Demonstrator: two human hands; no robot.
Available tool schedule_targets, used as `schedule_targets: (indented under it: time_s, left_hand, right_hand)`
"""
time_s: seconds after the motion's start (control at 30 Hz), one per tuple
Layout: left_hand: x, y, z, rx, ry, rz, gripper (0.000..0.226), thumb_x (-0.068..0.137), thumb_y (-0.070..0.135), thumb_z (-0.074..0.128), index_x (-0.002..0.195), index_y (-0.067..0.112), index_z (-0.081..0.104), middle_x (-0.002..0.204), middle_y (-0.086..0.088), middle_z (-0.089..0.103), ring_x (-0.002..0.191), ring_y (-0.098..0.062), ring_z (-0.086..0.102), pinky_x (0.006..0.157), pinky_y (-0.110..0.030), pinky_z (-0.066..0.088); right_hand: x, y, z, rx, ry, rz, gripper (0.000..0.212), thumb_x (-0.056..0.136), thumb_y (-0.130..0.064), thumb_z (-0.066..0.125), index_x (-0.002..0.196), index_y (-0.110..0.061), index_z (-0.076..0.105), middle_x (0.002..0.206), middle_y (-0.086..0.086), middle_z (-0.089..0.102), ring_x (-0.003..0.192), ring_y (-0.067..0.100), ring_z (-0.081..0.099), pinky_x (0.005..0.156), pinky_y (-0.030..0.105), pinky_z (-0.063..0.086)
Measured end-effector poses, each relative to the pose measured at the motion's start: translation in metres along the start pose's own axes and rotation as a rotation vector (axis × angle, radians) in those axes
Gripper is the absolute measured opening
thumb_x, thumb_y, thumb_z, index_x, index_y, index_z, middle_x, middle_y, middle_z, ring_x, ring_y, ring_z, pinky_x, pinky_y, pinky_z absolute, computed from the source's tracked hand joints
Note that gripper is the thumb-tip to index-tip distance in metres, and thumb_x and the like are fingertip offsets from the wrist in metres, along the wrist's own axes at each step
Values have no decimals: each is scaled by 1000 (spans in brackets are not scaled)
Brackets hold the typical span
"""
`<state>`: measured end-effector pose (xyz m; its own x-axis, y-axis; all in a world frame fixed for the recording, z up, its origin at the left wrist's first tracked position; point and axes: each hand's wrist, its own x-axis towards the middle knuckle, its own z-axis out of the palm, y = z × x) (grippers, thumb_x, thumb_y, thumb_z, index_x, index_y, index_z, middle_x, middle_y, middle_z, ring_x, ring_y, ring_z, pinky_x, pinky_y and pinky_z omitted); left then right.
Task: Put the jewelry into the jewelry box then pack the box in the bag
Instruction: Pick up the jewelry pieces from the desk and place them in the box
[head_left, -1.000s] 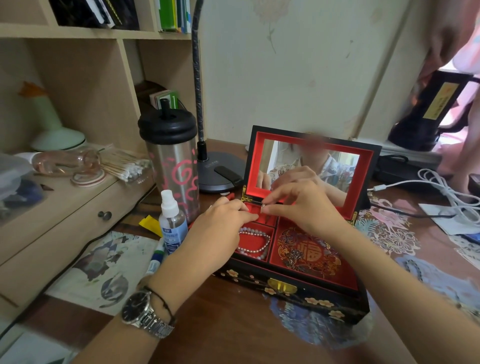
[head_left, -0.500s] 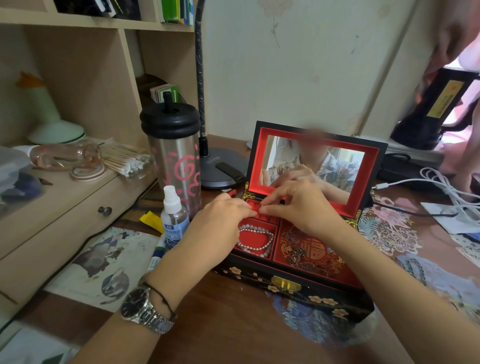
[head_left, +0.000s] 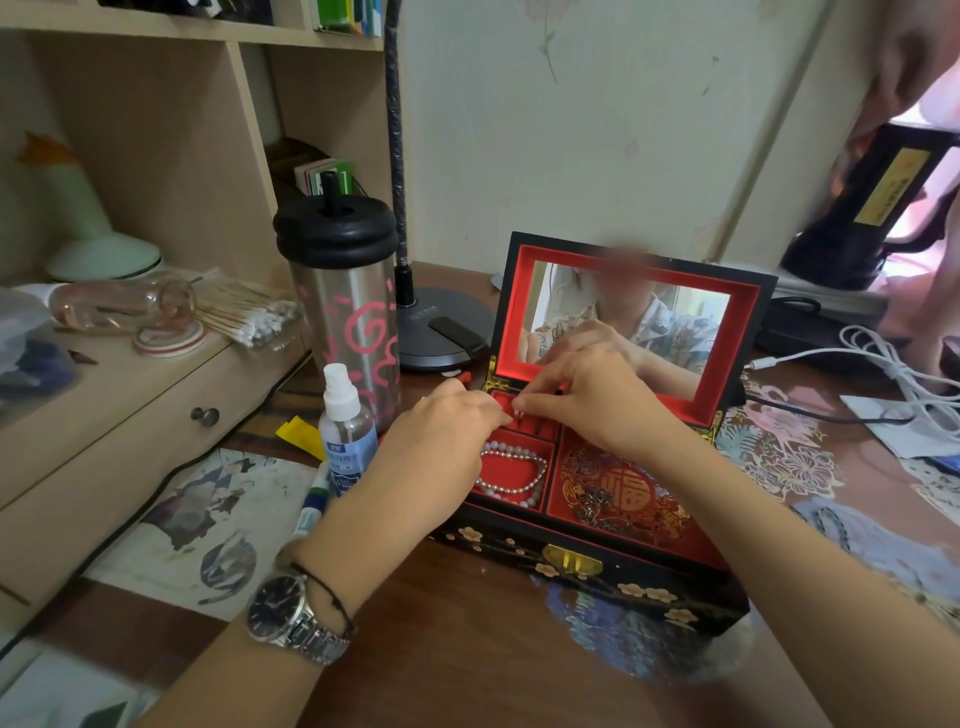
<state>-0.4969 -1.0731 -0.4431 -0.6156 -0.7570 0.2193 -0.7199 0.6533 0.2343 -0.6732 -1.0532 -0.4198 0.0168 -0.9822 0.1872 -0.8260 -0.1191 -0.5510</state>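
Note:
A black lacquered jewelry box stands open on the desk, its mirrored lid upright. A pearl bracelet lies in the front-left red compartment. A dark chain rests in the larger right compartment. My left hand and my right hand meet fingertip to fingertip over the back-left slotted compartment. Between the tips sits a tiny jewelry piece, too small to identify. The left fingers are curled under and mostly hidden.
A steel tumbler and a spray bottle stand just left of the box, with a pen beside them. A lamp base sits behind. A white cable lies at the right. A drawer unit holds cotton swabs.
Both hands have stayed together over the back-left compartment, fingertips dipping slightly lower toward the slots. The view has shifted a little; nothing else moved.

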Motion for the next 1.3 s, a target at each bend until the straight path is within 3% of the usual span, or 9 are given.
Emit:
schedule_targets:
  time_s: [0.67, 0.8, 0.97, 1.1, 1.3]
  left_hand:
    - [-1, -1, 1, -41, 20, -17, 37, 88, 24, 58, 124, 28, 55, 124, 3, 57, 113, -14, 47, 94, -41, 46]
    - [-2, 0, 0, -61, 13, -32, 38, 88, 22, 56, 125, 28, 55, 125, 1, 56, 112, -16, 48, 94, -42, 46]
    - [-2, -2, 1, -59, 27, -22, 38, 89, 16, 54, 125, 28, 55, 126, 3, 55, 113, -14, 48, 95, -40, 46]
    - [-1, -2, 1, -55, 27, -23, 40, 89, 15, 54, 126, 29, 54, 127, 3, 55, 114, -15, 47, 95, -40, 46]
    - [-1, -2, 2, -52, 40, -4, 39, 89, 16, 55, 126, 28, 55, 126, 4, 56, 112, -14, 47, 94, -40, 46]
  right_hand:
    - [-8, 0, 4, 38, 19, -24, 14, 76, -28, 76, 88, -22, 77, 84, -5, 75, 77, 7, 68, 67, 25, 58]
    - [-13, 0, -1, -7, 3, -86, 17, 78, -32, 73, 93, -25, 76, 75, -21, 62, 74, -1, 61, 63, 14, 49]
    - [-23, 3, -5, -117, 9, -222, 24, 89, -20, 61, 111, -24, 69, 102, -4, 60, 92, 12, 59, 79, 32, 55]
    - [-28, 3, -1, -210, 26, -297, 28, 92, -11, 55, 114, -23, 70, 102, 3, 58, 94, 19, 54, 74, 38, 55]
    - [-26, 6, 0, -206, 40, -294, 27, 91, -12, 58, 111, -24, 71, 97, 4, 59, 90, 25, 53, 75, 43, 51]
